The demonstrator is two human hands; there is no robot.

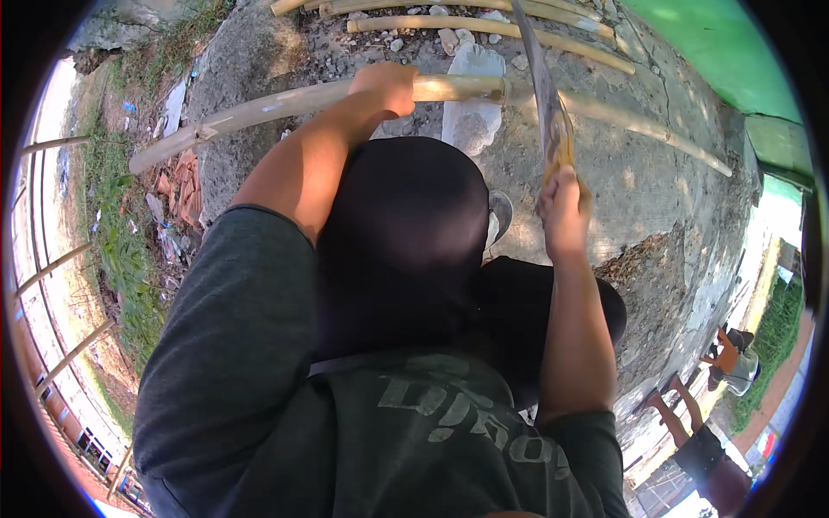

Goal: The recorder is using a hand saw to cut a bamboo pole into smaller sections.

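Note:
A long bamboo pole [462, 88] lies crosswise in front of my knees, over a pale stone block [473, 129]. My left hand [385, 88] is closed around the pole, left of the block. In my right hand [566, 211] is the yellowish wooden handle of a handsaw [539, 78]. Its long grey blade points away from me and crosses the pole right of the block. From this angle I cannot tell whether the teeth are in the bamboo.
More bamboo poles [492, 33] lie on the rough concrete ground [656, 203] ahead, among small stones. A green wall [717, 43] stands at the far right. Litter and plants [129, 259] border the left. Two other people, one standing [704, 462], one lower down [738, 367], are at right.

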